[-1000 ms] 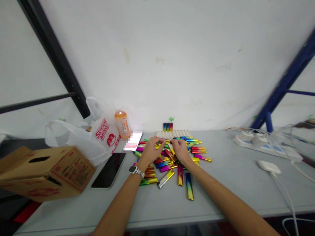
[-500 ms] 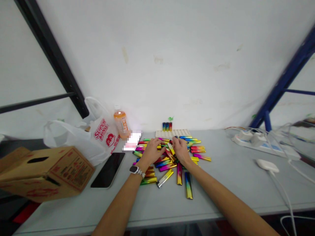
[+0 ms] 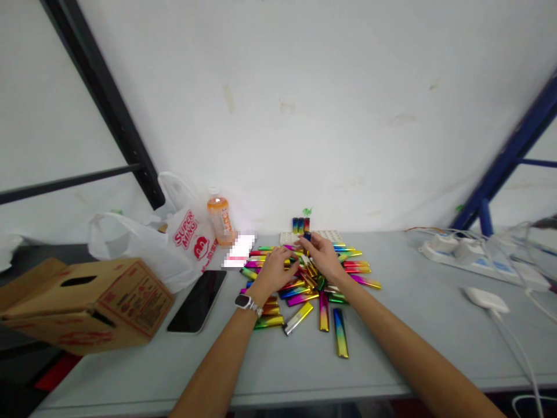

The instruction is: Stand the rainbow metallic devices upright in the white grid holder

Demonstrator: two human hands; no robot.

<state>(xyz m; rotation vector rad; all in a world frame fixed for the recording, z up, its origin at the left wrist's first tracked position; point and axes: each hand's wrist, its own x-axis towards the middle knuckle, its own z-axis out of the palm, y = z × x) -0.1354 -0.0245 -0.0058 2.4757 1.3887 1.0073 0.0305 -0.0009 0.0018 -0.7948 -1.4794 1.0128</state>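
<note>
A heap of shiny rainbow-coloured sticks [image 3: 313,287] lies on the grey table [image 3: 404,331]. My left hand [image 3: 275,271], with a watch on the wrist, rests on the heap and its fingers curl around a stick there. My right hand [image 3: 322,255] is raised a little over the back of the heap and pinches one dark-tipped stick [image 3: 307,237] at its fingertips. Just behind it lies a white holed tray [image 3: 331,235] with three sticks [image 3: 300,224] standing upright at its back left corner.
A black phone [image 3: 198,301] lies left of the heap, beside a brown cardboard box [image 3: 82,305]. A white plastic bag [image 3: 174,244] and an orange drink bottle [image 3: 220,219] stand at the wall. A power strip [image 3: 474,258] and a white adapter [image 3: 486,299] with cables lie right.
My right hand has lifted off the heap with a stick and moved back towards the white tray. My left hand has stayed on the heap. The camera has shifted slightly.
</note>
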